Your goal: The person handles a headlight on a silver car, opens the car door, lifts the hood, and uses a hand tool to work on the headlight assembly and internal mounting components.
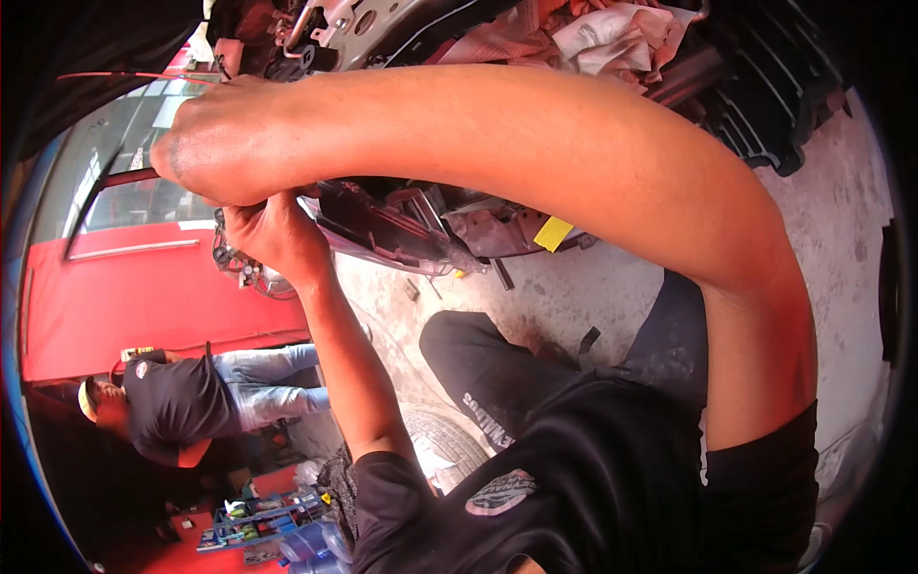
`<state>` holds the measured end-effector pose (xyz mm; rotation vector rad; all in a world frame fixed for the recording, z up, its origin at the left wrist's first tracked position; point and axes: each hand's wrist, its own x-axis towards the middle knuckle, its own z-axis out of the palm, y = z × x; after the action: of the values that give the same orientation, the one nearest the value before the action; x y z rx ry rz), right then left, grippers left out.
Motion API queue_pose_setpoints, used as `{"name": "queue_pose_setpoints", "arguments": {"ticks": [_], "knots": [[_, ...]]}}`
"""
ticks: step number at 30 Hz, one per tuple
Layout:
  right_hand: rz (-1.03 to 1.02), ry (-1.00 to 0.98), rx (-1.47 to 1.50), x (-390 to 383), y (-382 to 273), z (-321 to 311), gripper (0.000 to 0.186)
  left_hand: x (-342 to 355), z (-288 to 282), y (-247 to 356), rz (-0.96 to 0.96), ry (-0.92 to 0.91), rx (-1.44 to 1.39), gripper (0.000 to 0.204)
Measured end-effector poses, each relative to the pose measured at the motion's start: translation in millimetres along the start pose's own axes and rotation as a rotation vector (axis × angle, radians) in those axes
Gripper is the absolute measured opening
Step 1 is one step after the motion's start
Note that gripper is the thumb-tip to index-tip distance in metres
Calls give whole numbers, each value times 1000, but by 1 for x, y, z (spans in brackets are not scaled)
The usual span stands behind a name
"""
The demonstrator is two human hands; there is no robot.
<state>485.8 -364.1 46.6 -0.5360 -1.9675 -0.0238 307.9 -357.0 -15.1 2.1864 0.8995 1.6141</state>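
My right arm bends across the upper part of the view. At its end my right hand (225,143) is closed in a fist; what its fingers wrap round, if anything, is hidden. A thin red cable (134,75) runs out to the left just above that fist. Right under it my left hand (282,239) is raised with its fingers curled, close to or touching the right hand. What the left fingers hold cannot be made out. Behind both hands lies the opened body of a vehicle, with a metal bracket (368,24) above the right forearm.
Crumpled pale sheeting (622,38) and a black ribbed plastic part (775,77) are at the upper right. Yellow tape (553,233) marks a panel. A tire (445,445) lies by my legs. A person (191,397) in a black shirt stands at left, near a red wall (143,306).
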Motion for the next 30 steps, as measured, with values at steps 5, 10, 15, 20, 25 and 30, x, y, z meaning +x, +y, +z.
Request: {"name": "queue_pose_setpoints", "arguments": {"ticks": [5, 10, 15, 20, 25, 30], "knots": [[188, 96, -32, -2, -16, 11, 18, 0, -13, -4, -80, -59, -133, 11], [105, 126, -71, 2, -8, 22, 18, 4, -15, -8, -32, -11, -86, 11], [141, 104, -143, 4, -13, 23, 17, 4, -6, -6, 107, 95, 43, 10], [174, 72, -71, 4, -16, 17, 19, 6, -24, -13, -62, -100, -53, 9], [169, 106, -62, 7, -15, 17, 24, 7, -19, -18, 6, -35, -28, 12], [106, 137, -56, 9, -8, 12, 22, 1, -8, 12, -69, -163, 90, 21]]}}
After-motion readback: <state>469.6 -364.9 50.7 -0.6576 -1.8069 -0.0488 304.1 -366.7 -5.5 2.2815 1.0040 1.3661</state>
